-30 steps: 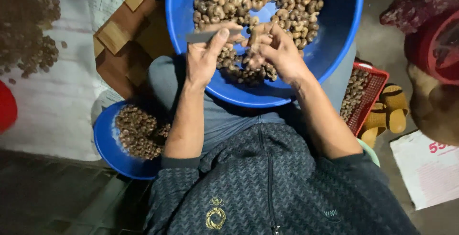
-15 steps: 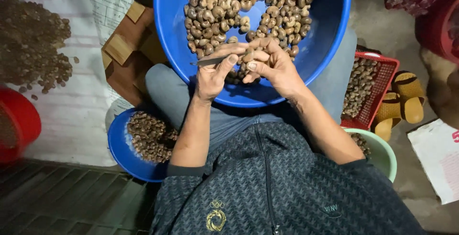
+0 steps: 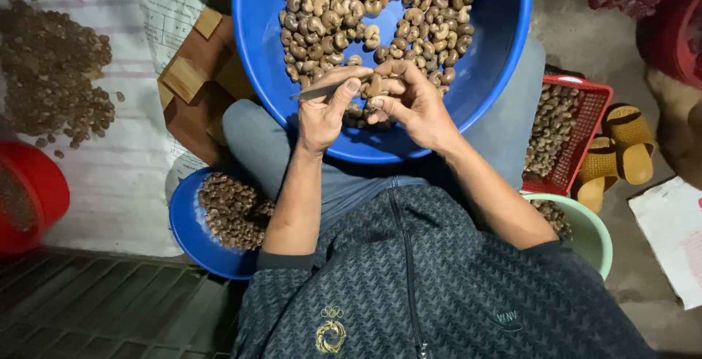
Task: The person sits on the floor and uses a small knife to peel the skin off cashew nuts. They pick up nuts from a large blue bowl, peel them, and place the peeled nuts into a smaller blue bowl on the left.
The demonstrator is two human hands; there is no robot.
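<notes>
Gripping knife, left hand; right hand pinching nut over basin.

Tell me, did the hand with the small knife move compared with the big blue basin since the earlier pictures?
No. The left hand with the knife sits at the near rim of the big blue basin, over the nuts, as before; only the camera shifted.

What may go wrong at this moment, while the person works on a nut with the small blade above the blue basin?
1. The left hand holds a thin blade pointed toward the right hand, whose fingers pinch a nut; a slip might cut them.
2. The blue basin rests on the lap and looks tilted, so it may slide and spill nuts.
3. The small blue bowl sits by the knee and could be knocked.
</notes>
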